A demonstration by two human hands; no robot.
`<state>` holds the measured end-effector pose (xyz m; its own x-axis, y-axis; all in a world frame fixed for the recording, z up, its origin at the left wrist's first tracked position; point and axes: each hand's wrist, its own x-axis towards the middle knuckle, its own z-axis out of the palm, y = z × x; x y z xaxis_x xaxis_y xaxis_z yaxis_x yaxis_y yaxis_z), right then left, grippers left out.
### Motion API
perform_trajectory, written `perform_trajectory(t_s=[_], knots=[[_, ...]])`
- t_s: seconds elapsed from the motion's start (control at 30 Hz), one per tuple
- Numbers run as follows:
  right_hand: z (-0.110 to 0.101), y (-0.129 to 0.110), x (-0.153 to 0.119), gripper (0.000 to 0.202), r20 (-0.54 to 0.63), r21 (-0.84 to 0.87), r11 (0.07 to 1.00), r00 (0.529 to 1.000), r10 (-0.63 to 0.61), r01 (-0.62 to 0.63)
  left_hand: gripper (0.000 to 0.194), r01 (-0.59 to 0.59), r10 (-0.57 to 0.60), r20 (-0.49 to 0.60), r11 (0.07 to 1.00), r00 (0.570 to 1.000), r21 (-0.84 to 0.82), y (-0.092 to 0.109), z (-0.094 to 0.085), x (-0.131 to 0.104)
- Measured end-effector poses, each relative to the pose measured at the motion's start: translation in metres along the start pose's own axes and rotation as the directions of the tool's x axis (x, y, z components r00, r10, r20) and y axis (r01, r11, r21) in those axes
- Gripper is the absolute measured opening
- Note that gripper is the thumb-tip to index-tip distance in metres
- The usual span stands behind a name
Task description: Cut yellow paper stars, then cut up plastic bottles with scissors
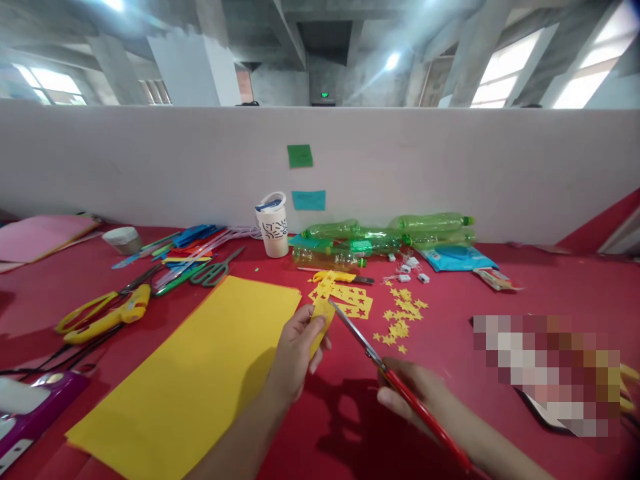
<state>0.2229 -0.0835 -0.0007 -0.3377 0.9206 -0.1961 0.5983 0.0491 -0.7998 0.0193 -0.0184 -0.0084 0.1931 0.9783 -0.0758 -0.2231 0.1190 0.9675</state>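
My left hand (295,350) pinches a narrow strip of yellow paper (323,320), part of it with star-shaped holes. In my right hand (425,393) is a pair of red-handled scissors (367,350), its blades pointing up and left with the tip close to the strip's edge. Behind the strip lie yellow paper scraps (355,299) with star-shaped holes. Small yellow paper stars (400,327) are scattered to the right of them. A stack of yellow paper sheets (200,373) lies to the left, partly under my left forearm.
Green plastic bottles (330,230) lie along the partition beside a white paper cup (274,230). A yellow utility knife (335,277) rests behind the scraps. At left are a yellow glue gun (113,317), grey scissors (215,270) and a purple power strip (45,407). A blue packet (460,259) lies at right.
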Motion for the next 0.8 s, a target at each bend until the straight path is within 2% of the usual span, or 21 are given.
perform_trajectory(t_s=[0.2, 0.4, 0.6, 0.8], knots=[[0.003, 0.002, 0.000, 0.033, 0.021, 0.014, 1.000, 1.000, -0.008, 0.008, 0.018, 0.006, -0.006, 0.005, 0.999, 1.000, 0.039, 0.001, 0.004, -0.004], [0.005, 0.001, -0.004, 0.038, 0.046, 0.050, 0.999, 0.999, -0.007, 0.005, 0.019, -0.050, 0.048, 0.039, 0.998, 0.998, 0.047, 0.002, 0.006, -0.008], [0.007, -0.002, -0.006, 0.040, 0.068, 0.041, 0.999, 0.997, -0.027, 0.025, 0.020, -0.113, 0.113, 0.003, 0.992, 0.994, 0.048, 0.005, 0.009, -0.011], [0.007, -0.007, -0.006, 0.036, 0.070, 0.098, 0.995, 0.997, 0.022, -0.029, 0.020, -0.103, 0.103, 0.003, 0.993, 0.995, 0.051, 0.004, 0.011, -0.011]])
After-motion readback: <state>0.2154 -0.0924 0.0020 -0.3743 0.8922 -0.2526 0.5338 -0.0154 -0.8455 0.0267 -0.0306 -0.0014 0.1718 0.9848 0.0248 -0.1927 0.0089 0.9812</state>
